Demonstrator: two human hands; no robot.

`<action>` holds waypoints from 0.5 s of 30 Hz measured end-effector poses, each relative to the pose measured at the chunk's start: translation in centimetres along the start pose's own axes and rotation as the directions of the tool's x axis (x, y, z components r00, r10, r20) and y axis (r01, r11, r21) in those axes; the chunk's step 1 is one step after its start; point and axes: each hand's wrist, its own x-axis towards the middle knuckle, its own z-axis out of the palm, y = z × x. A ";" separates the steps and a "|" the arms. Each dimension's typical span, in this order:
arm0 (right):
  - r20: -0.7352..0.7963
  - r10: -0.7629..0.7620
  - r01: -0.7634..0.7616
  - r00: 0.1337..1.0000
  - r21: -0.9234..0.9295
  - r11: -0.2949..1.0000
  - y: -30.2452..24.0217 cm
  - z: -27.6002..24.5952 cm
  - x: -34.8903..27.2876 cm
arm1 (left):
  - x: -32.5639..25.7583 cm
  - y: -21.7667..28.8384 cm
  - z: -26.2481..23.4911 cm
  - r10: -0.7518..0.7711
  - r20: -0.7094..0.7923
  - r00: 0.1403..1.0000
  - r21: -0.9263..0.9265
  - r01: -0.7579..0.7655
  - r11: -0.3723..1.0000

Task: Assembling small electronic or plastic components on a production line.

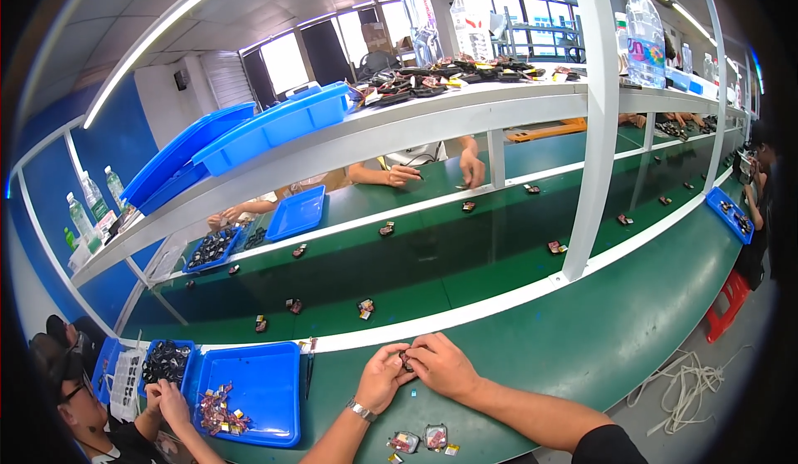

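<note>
Over the green bench, my left hand (379,382) and my right hand (445,371) meet, fingers closed around a small dark electronic part (406,362). The fingers hide most of it. A metal-banded watch is on my left wrist. Nearer the lower edge lie two small clear-and-dark assemblies (435,436) with yellow-and-white pieces beside them. Just below my hands is a tiny light-blue piece (414,393). To my left stands a blue tray (289,397) holding a heap of small red, yellow and silver parts (221,412).
A white rail (465,311) separates my bench from a green conveyor (440,277) carrying scattered small parts. A white post (592,131) rises on the right. Overhead, a shelf (416,123) bears blue trays, bottles and black parts. Co-workers' hands (170,404) are at the left; others work across the belt.
</note>
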 end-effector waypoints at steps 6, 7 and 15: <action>-0.012 0.033 -0.034 0.999 -0.013 0.999 -0.2 0.5 0.1 | 0.2 -0.4 -0.4 0.032 -0.015 0.999 0.026 -0.031 0.999; -0.012 0.030 -0.030 0.999 -0.014 0.999 -0.2 0.6 0.0 | 0.2 -0.4 -0.3 0.035 -0.013 0.999 0.025 -0.035 0.999; 0.065 0.294 -0.289 0.954 0.471 0.833 -0.2 0.3 -0.1 | 0.3 -1.1 0.2 0.146 -0.164 0.976 0.219 -0.108 0.970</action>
